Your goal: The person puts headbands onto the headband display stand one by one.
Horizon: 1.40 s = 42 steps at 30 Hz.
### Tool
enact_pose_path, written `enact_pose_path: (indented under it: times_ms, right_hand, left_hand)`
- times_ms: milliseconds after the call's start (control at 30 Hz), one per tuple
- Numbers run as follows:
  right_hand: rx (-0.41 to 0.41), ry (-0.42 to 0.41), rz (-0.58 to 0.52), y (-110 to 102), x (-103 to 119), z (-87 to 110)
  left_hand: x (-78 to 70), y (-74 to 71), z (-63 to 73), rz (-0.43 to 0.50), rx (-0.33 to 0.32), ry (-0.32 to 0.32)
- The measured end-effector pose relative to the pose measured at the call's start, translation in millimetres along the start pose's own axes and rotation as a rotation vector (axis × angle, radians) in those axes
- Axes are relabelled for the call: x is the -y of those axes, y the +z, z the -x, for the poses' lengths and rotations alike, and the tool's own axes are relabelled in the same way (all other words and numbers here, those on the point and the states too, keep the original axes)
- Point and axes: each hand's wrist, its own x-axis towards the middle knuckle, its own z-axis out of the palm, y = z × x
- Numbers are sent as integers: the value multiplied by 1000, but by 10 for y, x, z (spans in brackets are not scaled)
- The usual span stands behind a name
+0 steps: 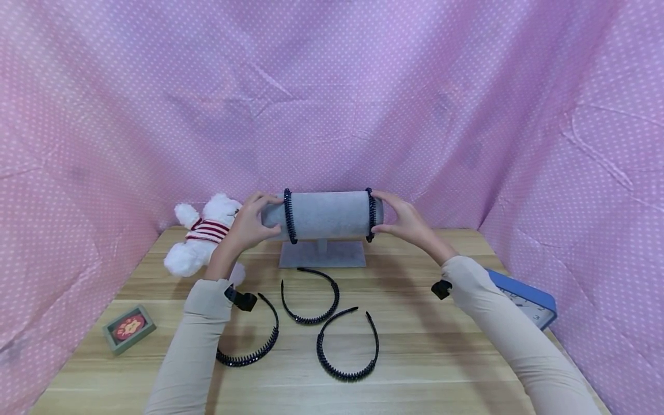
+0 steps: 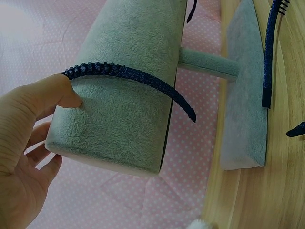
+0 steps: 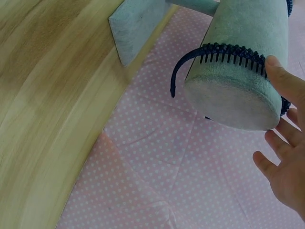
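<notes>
We see two bare hands raised at opposite ends of a grey, plush-covered cylindrical roll (image 1: 329, 214), which is borne on a short post above a flat grey base (image 1: 323, 255) at the far side of the pale wood-grain desk (image 1: 415, 357). The left hand (image 1: 250, 225) curves widely round the roll's left end, its thumb on the plush; how firmly it grips we cannot tell. The right hand (image 1: 404, 222), thumb and fingers well spread, holds a black toothed plastic headband (image 1: 372, 214) that encircles the roll near its right end. A second black beaded headband (image 1: 290, 216) sits round the roll just beside the left hand, one tip standing off the surface. Before the base we find three black open-ended headbands lying apart on the desk: a left one (image 1: 248, 358) partly behind the sleeve, a middle one (image 1: 311, 319) and a right one (image 1: 346, 376). At left we note a white plush bear (image 1: 207, 230) in red-and-white stripes and a small green frame (image 1: 129, 328); at right, a blue-rimmed clock (image 1: 544, 301), partly covered by the other sleeve.
</notes>
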Motion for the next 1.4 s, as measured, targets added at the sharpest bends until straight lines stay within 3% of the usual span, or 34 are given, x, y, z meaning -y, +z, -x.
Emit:
enact_pose_path:
  times_ms: [1200, 1400]
  right_hand:
    - [184, -56, 166, 110, 277, -425]
    - [207, -34, 157, 128, 323, -493]
  left_hand:
    - [14, 0, 13, 4, -10, 38]
    - [18, 6, 11, 7, -11, 43]
